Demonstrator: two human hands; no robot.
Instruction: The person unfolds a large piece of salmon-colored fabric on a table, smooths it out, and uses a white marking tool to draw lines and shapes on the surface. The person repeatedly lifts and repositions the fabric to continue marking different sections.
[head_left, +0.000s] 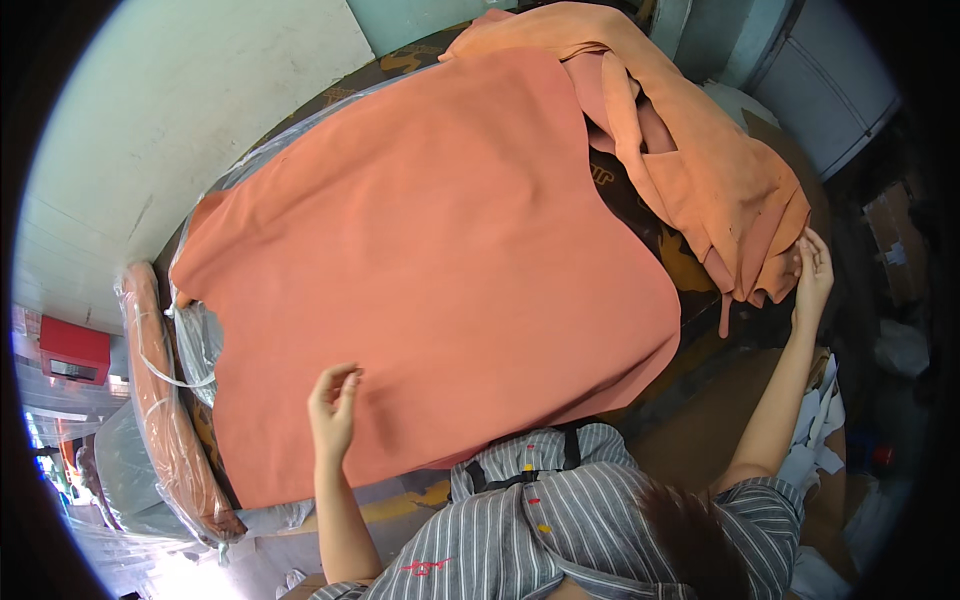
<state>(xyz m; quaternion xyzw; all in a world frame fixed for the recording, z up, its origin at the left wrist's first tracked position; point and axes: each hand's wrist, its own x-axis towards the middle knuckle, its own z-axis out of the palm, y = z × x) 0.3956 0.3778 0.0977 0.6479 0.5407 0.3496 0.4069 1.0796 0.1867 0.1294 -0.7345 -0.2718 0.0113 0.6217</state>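
Observation:
A broad salmon-orange leather hide (430,240) lies spread over the dark patterned table. My left hand (335,405) hovers over its near left part, casting a shadow on it. The fingers there are loosely bent, with nothing visible between them. At the far right, a heap of folded orange hides (715,165) lies on the table, its edges bunched and overlapping. My right hand (815,270) is at the heap's right end, fingers closed around the edge of a hide. Part of those fingertips is hidden by the leather.
A plastic-wrapped orange roll (165,410) stretches along the left side of the table (690,270). Clear plastic sheeting shows under the hide's left edge. A red box (75,350) is at far left. Paper scraps (815,420) lie by my right arm. A pale board (200,100) borders the far left.

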